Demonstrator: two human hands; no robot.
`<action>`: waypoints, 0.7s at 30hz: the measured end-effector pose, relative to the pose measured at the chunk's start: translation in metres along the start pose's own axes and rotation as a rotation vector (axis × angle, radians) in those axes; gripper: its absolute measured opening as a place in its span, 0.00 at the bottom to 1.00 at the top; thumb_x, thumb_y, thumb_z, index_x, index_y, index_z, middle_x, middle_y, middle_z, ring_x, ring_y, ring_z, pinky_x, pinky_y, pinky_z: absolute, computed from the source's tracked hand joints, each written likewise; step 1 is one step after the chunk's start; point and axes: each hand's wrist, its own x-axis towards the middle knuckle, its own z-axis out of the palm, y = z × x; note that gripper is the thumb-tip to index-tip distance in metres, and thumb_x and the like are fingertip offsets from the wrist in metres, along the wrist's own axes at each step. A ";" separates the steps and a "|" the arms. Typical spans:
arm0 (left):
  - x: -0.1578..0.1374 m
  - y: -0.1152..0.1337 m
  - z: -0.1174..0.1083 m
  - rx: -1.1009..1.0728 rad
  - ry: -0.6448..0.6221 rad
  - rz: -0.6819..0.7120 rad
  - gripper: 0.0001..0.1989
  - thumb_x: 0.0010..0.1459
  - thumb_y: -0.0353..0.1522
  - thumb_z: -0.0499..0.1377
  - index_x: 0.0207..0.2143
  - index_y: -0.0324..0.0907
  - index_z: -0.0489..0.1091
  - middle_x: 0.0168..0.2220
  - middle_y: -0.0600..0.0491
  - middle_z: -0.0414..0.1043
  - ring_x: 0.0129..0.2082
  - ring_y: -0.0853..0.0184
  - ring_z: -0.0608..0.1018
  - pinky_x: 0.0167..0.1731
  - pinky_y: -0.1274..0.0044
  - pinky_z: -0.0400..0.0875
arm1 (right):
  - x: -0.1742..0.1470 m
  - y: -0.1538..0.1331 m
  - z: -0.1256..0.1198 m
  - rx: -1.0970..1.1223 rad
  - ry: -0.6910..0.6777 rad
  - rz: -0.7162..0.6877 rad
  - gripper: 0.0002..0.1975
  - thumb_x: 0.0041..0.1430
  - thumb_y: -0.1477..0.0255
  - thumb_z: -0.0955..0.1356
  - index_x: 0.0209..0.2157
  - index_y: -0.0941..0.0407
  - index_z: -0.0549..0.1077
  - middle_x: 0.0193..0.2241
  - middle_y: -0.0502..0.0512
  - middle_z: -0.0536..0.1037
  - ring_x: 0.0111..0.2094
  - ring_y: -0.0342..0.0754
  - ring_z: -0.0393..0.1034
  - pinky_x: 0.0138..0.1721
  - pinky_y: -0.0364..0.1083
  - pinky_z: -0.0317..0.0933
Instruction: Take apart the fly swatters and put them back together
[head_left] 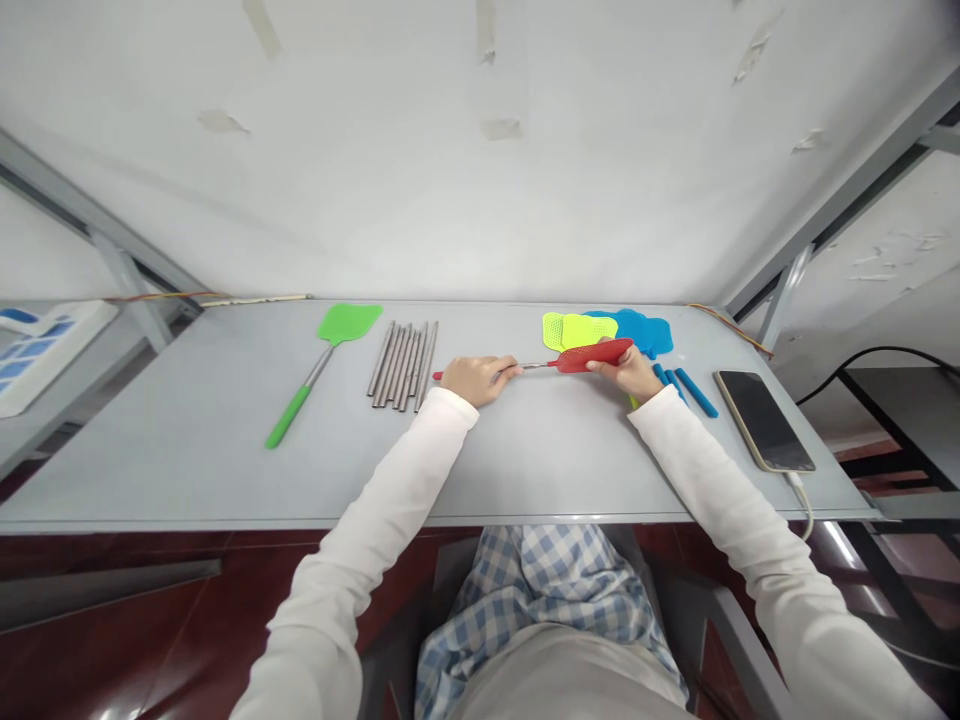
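A red fly swatter (577, 358) is held level above the table between both hands. My left hand (478, 379) is closed around its handle end, and a red tip sticks out on the left. My right hand (628, 374) pinches the red perforated head, with the metal rod showing between the hands. Left of my left hand lie several metal rods (401, 365) side by side. Beyond my right hand are yellow swatter heads (570, 328) and blue swatter heads (651, 332). Several blue handles (696, 393) lie right of it, partly hidden by the hand.
A whole green fly swatter (349, 322) lies on the left of the grey table (187, 440). A phone (765, 420) with a white cable is near the right edge. A white-and-blue object (45, 350) rests at the far left. A wall backs the table.
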 end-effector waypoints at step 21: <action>-0.005 -0.006 -0.012 -0.075 0.119 -0.061 0.19 0.63 0.46 0.49 0.43 0.45 0.72 0.40 0.50 0.76 0.35 0.67 0.77 0.28 0.78 0.61 | 0.004 0.010 -0.004 -0.056 0.234 -0.039 0.25 0.46 0.58 0.74 0.45 0.51 0.68 0.47 0.54 0.74 0.46 0.50 0.69 0.48 0.51 0.64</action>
